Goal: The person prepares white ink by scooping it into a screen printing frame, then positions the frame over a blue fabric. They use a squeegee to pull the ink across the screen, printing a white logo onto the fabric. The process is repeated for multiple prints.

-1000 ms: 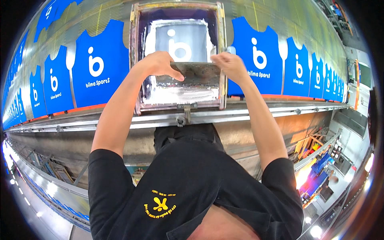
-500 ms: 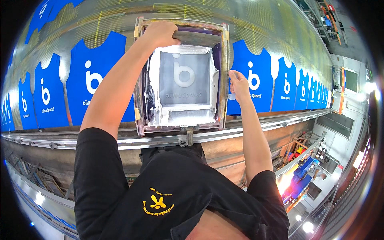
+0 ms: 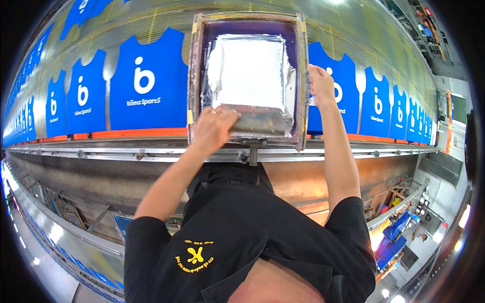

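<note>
A screen-printing frame (image 3: 194,81) lies flat on the long table in front of me, over the row of blue shirt pieces. My left hand (image 3: 216,130) is closed on the left end of a wide squeegee (image 3: 260,120), which sits across the near end of the screen. White ink (image 3: 247,68) covers the mesh beyond the squeegee, and no design shows through it. At the frame's right side, my right hand (image 3: 322,85) has its fingers bent in and pressed against the outer edge. Its fingertips are partly hidden.
Blue shirt pieces (image 3: 149,81) with white prints line the table on both sides. A metal rail (image 3: 166,154) with small stops runs along the near edge, meeting the frame's bracket (image 3: 252,146). Another person (image 3: 420,236) is far off at lower right.
My left hand has drawn the squeegee from the far end of the screen to the near end. White ink now hides the design on the mesh. My right hand stays at the frame's right edge.
</note>
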`<state>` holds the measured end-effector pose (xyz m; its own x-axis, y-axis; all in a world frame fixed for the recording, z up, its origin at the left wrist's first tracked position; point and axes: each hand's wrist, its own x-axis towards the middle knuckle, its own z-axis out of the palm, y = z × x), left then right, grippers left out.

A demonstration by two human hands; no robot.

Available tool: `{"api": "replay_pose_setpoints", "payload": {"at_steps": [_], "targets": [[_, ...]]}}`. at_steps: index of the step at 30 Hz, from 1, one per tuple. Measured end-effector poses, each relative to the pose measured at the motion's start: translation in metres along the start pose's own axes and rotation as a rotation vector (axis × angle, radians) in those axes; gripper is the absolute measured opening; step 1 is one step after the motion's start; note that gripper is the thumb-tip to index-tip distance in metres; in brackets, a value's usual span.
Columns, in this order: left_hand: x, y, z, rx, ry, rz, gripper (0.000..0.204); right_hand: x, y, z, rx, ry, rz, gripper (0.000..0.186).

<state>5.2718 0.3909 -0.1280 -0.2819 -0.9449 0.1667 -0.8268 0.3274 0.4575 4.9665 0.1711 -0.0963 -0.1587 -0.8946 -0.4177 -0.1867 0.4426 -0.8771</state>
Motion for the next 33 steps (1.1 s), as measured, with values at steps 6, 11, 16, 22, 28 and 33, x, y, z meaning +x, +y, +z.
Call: {"api": "replay_pose_setpoints", "payload": {"at_steps": [6,11,16,22,28,33], "targets": [[-0.043,0.008,-0.029,-0.043,0.048,-0.078,0.059,-0.034,-0.012,0.041,0.046,0.173,-0.184,0.034],[-0.075,-0.063,-0.071,0.039,0.093,-0.099,0.045,-0.035,0.034,0.125,0.013,0.170,-0.188,0.028],[-0.124,-0.160,-0.140,0.095,-0.073,-0.181,0.042,-0.086,0.064,0.269,-0.084,0.142,-0.311,0.036],[-0.177,-0.229,-0.182,0.146,-0.125,-0.137,0.049,-0.131,0.050,0.363,-0.145,0.181,-0.160,0.029],[-0.112,-0.270,-0.213,0.116,-0.132,-0.121,0.031,-0.115,0.073,0.365,-0.329,0.218,-0.380,0.035],[0.004,-0.336,-0.228,0.087,-0.144,-0.138,0.032,-0.114,0.076,0.369,-0.210,0.157,-0.256,0.032]]}}
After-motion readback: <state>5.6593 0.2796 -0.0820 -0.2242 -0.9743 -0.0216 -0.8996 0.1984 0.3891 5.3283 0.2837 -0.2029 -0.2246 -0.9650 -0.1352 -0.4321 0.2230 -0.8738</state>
